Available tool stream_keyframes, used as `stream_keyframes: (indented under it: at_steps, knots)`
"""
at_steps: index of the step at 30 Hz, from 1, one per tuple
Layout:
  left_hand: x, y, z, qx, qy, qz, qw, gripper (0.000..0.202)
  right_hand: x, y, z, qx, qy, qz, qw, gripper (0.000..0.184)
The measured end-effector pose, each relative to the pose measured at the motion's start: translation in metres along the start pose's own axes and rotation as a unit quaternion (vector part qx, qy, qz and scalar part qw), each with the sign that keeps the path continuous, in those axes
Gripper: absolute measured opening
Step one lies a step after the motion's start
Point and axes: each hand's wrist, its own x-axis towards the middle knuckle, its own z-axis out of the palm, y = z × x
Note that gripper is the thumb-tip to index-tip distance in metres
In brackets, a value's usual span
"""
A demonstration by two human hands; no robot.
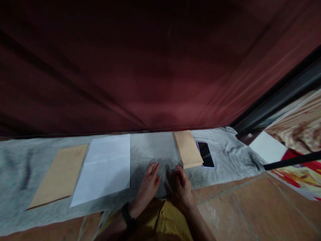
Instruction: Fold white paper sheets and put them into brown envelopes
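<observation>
My left hand [149, 182] hovers over or rests on the grey cloth, fingers slightly spread and holding nothing. Beside it, my right hand [184, 186] is partly curled, its index finger stretched toward the near corner of a stack of brown paper or envelopes [188, 149]. Whether that fingertip touches the stack I cannot tell; nothing shows in the hand. To the left of my hands lies a white paper sheet [106, 167] with faint creases. Farther left, a flat brown paper piece, perhaps an envelope [60, 175], lies on the cloth.
The grey cloth [152, 147] covers a long low surface. A phone [206, 154] lies right of the brown stack. Behind hangs a dark red fabric [160, 83]. A dark metal bar [281, 93] slants at the right, near printed packaging [301, 174]. Tiled floor [250, 204] shows in front.
</observation>
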Motion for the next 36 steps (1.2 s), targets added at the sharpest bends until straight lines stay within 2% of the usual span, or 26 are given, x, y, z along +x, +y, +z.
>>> stream_keyframes:
  at_steps: [5, 10, 13, 17, 23, 29, 34, 36]
  knots:
    - [-0.014, -0.014, -0.034, 0.127, 0.062, -0.006, 0.99, 0.054, 0.01, -0.012, 0.026, -0.102, -0.041, -0.105, 0.988, 0.046]
    - [-0.028, -0.031, -0.06, 0.281, 0.097, -0.099, 0.95, 0.061, 0.012, -0.014, 0.034, -0.225, -0.051, -0.158, 0.96, 0.046]
    - [-0.036, -0.038, -0.065, 0.32, 0.06, -0.138, 0.935, 0.065, 0.012, -0.016, 0.034, -0.255, -0.053, -0.169, 0.951, 0.046]
    - [-0.044, -0.039, -0.068, 0.339, -0.001, -0.155, 0.928, 0.059, 0.011, -0.016, 0.034, -0.269, -0.051, -0.179, 0.945, 0.045]
    - [-0.053, -0.043, -0.077, 0.354, -0.054, -0.137, 0.924, 0.055, 0.01, -0.012, 0.033, -0.277, -0.055, -0.184, 0.942, 0.047]
    - [-0.046, -0.037, -0.084, 0.379, -0.07, -0.14, 0.912, 0.059, 0.009, -0.014, 0.033, -0.283, -0.052, -0.188, 0.939, 0.049]
    - [-0.036, -0.029, -0.106, 0.38, -0.064, -0.142, 0.912, 0.065, 0.01, -0.016, 0.033, -0.284, -0.047, -0.187, 0.939, 0.045]
    - [-0.034, -0.03, -0.113, 0.375, -0.061, -0.146, 0.913, 0.058, 0.01, -0.015, 0.034, -0.282, -0.048, -0.186, 0.94, 0.045]
